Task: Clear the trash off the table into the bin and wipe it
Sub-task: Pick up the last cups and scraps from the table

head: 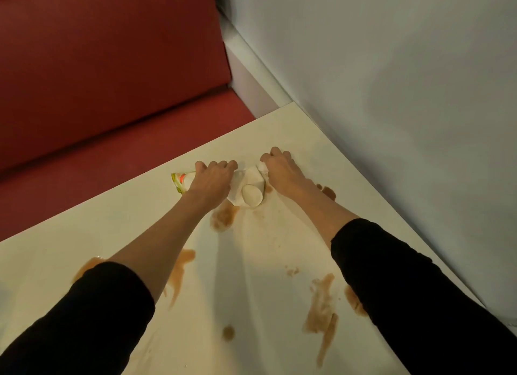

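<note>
Left hand (214,180) grips a printed wrapper (179,182); right hand (279,171) pinches crumpled paper (261,166). A paper cup (252,196) lies tipped between them.

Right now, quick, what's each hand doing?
Left hand: gripping the printed wrapper.
Right hand: gripping crumpled white paper.

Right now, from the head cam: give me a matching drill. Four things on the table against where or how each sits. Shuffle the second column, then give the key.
Things
1. paper cup
2. printed wrapper
3. white paper
4. brown stains

States
A. smeared across the table
B. pinched at the right hand
C. lying on its side between the two hands
D. sticking out from under the left hand

Pairs: 1-C, 2-D, 3-B, 4-A
</note>
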The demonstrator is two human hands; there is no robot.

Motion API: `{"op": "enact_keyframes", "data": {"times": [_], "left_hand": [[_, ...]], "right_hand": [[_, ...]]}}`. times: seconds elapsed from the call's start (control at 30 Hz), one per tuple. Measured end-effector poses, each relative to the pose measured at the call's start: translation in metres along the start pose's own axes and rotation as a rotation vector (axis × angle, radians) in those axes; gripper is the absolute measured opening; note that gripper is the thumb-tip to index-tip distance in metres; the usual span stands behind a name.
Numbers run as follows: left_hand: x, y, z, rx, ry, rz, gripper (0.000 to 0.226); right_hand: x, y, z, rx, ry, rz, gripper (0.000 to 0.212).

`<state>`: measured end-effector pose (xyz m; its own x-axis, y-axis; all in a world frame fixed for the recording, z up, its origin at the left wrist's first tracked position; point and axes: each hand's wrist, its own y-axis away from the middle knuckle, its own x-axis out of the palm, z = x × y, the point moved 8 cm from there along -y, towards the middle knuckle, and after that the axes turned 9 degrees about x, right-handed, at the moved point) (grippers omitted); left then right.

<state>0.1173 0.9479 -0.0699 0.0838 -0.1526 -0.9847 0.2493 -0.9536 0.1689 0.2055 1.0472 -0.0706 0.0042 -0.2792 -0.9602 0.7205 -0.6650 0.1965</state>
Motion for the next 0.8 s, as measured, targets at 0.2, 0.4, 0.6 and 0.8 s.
{"op": "enact_keyframes", "data": {"times": [0.2,0.4,0.6,0.8], "left_hand": [[-0.029,-0.001,0.002,0.013,0.245,-0.184,0.031],[-0.057,0.017,0.04,-0.234,0.836,-0.366,0.021],[-0.049,0.035,0.051,-0.355,1.183,-0.345,0.022],[-0.036,0.061,0.071,-0.383,1.274,-0.314,0.028]], "right_hand": [[-0.016,-0.008,-0.001,0.042,0.066,-0.1,0.025],[-0.053,-0.01,-0.002,0.217,-0.683,-0.148,0.02],[-0.048,-0.008,0.058,0.172,-1.084,0.104,0.023],[-0.029,-0.005,0.098,0.076,-1.153,0.308,0.023]]}}
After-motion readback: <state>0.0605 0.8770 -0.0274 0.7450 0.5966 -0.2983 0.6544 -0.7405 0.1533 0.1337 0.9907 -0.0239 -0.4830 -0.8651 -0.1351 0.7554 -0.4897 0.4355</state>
